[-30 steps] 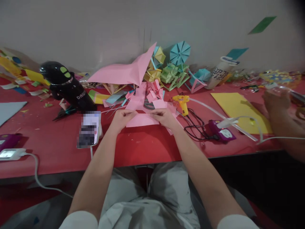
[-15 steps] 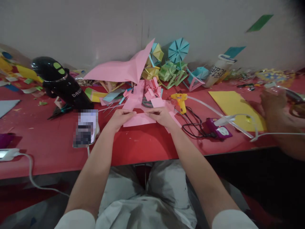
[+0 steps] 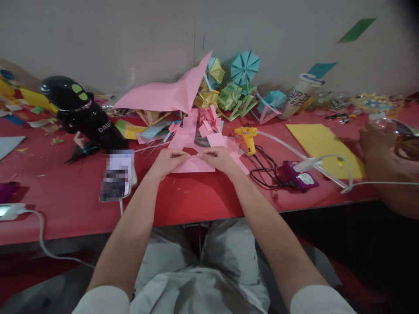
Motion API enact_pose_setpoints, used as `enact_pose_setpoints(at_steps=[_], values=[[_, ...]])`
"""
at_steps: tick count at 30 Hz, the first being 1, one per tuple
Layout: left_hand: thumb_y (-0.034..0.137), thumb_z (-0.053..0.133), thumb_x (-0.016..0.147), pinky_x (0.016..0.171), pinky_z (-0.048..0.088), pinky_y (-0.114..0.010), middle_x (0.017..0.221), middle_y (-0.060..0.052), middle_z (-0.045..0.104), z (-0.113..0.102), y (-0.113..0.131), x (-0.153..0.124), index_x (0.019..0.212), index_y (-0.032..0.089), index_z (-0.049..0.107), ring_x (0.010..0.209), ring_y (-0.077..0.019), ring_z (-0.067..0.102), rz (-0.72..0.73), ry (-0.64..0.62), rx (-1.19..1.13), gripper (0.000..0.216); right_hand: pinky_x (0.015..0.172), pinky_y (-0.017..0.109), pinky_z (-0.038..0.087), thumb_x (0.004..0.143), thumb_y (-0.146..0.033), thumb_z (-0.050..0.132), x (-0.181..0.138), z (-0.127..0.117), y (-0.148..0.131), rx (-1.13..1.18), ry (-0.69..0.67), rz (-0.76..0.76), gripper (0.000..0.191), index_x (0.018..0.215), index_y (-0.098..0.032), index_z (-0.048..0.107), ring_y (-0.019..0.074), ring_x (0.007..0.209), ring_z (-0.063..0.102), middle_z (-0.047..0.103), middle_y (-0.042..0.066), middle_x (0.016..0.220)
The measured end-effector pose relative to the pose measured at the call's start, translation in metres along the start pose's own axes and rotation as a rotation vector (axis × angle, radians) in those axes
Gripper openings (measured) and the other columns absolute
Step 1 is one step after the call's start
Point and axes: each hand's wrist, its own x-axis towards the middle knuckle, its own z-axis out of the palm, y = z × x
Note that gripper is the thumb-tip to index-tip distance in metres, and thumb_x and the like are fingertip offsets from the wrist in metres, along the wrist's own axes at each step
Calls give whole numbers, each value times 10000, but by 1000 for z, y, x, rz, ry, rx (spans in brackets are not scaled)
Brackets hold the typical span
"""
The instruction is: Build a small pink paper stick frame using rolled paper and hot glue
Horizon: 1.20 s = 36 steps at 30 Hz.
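Note:
Between my hands is a small piece of pink paper (image 3: 194,165), held over the red table near its front edge. My left hand (image 3: 168,162) pinches its upper edge from the left, thumb and fingers together. From the other side my right hand (image 3: 220,159) pinches the same edge, and the fingertips of both hands almost meet. The paper's lower part hangs toward me, with a straight bottom edge. Just behind lie more pink paper pieces (image 3: 186,131) and a pile of folded pink strips (image 3: 210,121). A yellow glue gun (image 3: 248,138) rests right of them.
A black bottle (image 3: 91,115) and a phone (image 3: 118,174) are on the left. A purple power adapter (image 3: 299,174), cables and a yellow sheet (image 3: 324,148) lie to the right. Paper umbrellas (image 3: 245,68) lean at the wall. Another person's arm (image 3: 379,161) rests at far right.
My fingertips have drawn slightly closer together along the paper's upper edge. The paper's lower edge now lies more level. Other things look the same apart from a slight camera shift.

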Motion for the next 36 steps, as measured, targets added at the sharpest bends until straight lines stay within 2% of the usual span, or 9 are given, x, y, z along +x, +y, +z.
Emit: enact_pose_setpoints(at_steps=[5,11,16,19,23,27,30,36], values=[[429,750,743,817,528,-331,914,-73,778,-8,0,-4,884,185,805,845,-217,696,106,-10,150,287,832,327,540,763,-407,726,-2,-3,0,-11,-7,-19,251,852,-176,767,182,856,694,771,71,910],[264,653,811,825,505,-324,953,-52,773,-4,14,-15,924,231,796,877,-222,682,188,-101,622,186,764,298,531,813,-329,660,-12,-3,-5,-132,-93,-40,198,850,-159,755,167,797,676,754,68,862],[157,556,834,827,484,-314,1009,-46,755,6,24,-19,941,239,780,971,-233,661,214,-165,921,261,780,297,490,839,-220,645,-10,-1,-7,-502,-106,-215,142,869,-167,773,176,849,644,736,84,904],[133,536,836,825,482,-302,992,-66,739,8,24,-19,930,206,772,948,-221,659,245,-194,985,264,815,307,465,879,-203,627,-4,1,-12,-728,-224,-299,169,939,-144,773,184,896,628,717,106,925],[163,529,869,842,486,-317,1003,-94,723,8,25,-19,956,173,762,943,-225,657,279,-214,1065,249,829,305,437,930,-188,569,-3,5,-25,-907,-370,-273,205,967,-127,761,186,917,622,705,112,939],[167,491,903,867,493,-351,1009,-112,714,12,33,-21,1016,165,750,1006,-254,654,322,-257,1211,282,794,287,429,966,-221,527,-8,9,-40,-1058,-406,-202,233,999,-144,744,199,980,626,691,115,1014],[120,462,909,821,507,-349,1019,-127,705,18,42,-24,1048,151,731,994,-266,670,292,-282,1345,304,727,280,427,981,-206,485,-10,11,-50,-1169,-435,-154,253,1011,-152,730,211,1006,634,685,113,1050],[31,437,898,742,506,-324,966,-153,705,27,52,-27,993,114,719,963,-278,693,277,-333,1504,309,703,314,430,974,-157,459,-7,16,-60,-1331,-490,-186,265,1000,-130,721,246,982,659,707,124,988]])
